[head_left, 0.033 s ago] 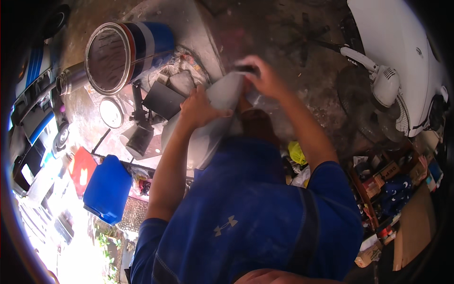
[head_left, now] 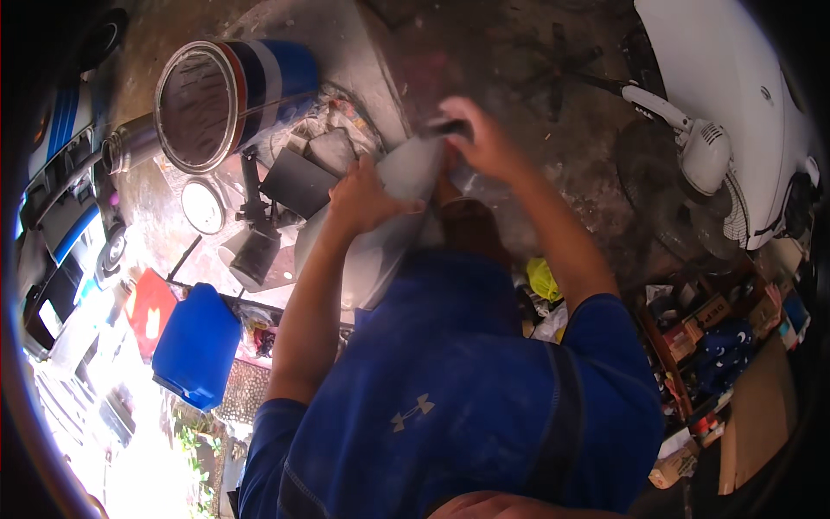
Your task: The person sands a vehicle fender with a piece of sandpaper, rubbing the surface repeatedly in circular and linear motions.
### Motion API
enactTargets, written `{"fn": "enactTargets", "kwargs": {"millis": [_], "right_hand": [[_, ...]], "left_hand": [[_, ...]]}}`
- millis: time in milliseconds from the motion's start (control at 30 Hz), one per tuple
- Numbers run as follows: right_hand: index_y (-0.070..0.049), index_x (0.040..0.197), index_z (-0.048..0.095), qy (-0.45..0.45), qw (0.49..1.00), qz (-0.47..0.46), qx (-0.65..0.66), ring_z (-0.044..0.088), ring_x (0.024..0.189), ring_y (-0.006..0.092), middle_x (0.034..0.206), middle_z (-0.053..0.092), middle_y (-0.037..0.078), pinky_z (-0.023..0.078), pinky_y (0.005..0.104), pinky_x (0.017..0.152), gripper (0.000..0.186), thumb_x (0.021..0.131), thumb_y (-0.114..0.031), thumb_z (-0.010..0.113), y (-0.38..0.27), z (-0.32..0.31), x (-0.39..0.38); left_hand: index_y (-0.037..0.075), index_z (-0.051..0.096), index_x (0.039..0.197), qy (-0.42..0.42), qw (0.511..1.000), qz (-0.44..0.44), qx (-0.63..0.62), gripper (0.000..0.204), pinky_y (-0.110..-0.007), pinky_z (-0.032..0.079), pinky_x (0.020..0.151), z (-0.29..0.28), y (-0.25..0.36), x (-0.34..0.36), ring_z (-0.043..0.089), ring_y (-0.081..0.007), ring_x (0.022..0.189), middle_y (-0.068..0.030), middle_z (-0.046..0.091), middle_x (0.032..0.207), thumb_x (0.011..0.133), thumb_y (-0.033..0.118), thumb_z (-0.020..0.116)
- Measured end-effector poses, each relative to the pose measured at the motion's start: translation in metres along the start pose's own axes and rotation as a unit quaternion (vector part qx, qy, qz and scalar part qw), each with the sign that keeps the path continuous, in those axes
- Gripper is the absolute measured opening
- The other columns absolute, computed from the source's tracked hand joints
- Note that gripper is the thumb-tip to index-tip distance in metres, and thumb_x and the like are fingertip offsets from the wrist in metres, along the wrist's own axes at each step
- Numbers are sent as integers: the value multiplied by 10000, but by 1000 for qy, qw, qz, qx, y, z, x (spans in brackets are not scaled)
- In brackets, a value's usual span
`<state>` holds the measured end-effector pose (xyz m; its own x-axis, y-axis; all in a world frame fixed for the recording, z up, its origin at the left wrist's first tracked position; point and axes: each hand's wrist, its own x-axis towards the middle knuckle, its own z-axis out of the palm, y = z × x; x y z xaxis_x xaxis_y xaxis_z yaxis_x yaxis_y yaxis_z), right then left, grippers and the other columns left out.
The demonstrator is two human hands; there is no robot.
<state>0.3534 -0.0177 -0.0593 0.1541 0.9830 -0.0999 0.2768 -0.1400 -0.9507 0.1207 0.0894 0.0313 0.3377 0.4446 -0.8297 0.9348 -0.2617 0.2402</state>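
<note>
Left grip (head_left: 359, 201) holds the grey panel (head_left: 415, 163); right grip (head_left: 484, 147) is closed on a dark, blurred object (head_left: 447, 128) at its far end.

You wear this view on your head: it comes from the left one of two fisheye cameras set side by side, and it looks steeply down past your chest. Your shirt (head_left: 484, 381), close to the lens, fills the lower middle. Your left hand (head_left: 361, 197) and right hand (head_left: 484, 143) lie farther off, above the centre, with the floor (head_left: 553, 190) beyond. The frame is upright, so your left is its left: the drum (head_left: 294, 78) and jug (head_left: 203, 346) fall on that side, the fan (head_left: 709, 160) on your right. The lens takes in a wide sweep, ringed by a dark, curved rim.
</note>
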Motion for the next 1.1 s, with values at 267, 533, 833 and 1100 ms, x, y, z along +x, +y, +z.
{"fn": "enactTargets", "kwargs": {"millis": [267, 533, 833, 1100], "right_hand": [[-73, 1082, 720, -65, 996, -49, -33, 672, 1042, 366, 1071, 715, 99, 537, 452, 916, 272, 834, 30, 679, 10, -4, 20], [-57, 1007, 703, -68, 987, -144, -31, 685, 974, 391, 1009, 711, 146, 544, 462, 856, 275, 780, 88, 646, -2, 12, 30], [-51, 1016, 709, -75, 988, -129, -38, 674, 1025, 373, 1034, 709, 148, 530, 445, 905, 243, 803, 58, 660, 4, 8, 25], [-37, 1074, 702, -62, 988, -128, -66, 682, 1049, 400, 1069, 725, 164, 554, 433, 896, 282, 794, -2, 702, 32, 7, 5]], "left_hand": [[-58, 425, 1407, 5, 1000, 6, -9, 1185, -584, 429, 1096, 1, 2, 1, 567, -454, 1331, -308, 544, 1427, 599, 681, 879], [-48, 429, 1397, -1, 1000, -10, -14, 1182, -581, 417, 1111, -3, 5, 1, 545, -460, 1351, -302, 527, 1442, 592, 693, 878], [-49, 455, 1336, 7, 1000, -1, -21, 1151, -560, 451, 1081, 0, 4, 0, 577, -465, 1304, -314, 560, 1388, 580, 698, 896], [-51, 422, 1393, 1, 1000, -6, -2, 1208, -578, 439, 1093, 9, -3, -4, 555, -471, 1336, -309, 540, 1411, 578, 709, 888]]}}
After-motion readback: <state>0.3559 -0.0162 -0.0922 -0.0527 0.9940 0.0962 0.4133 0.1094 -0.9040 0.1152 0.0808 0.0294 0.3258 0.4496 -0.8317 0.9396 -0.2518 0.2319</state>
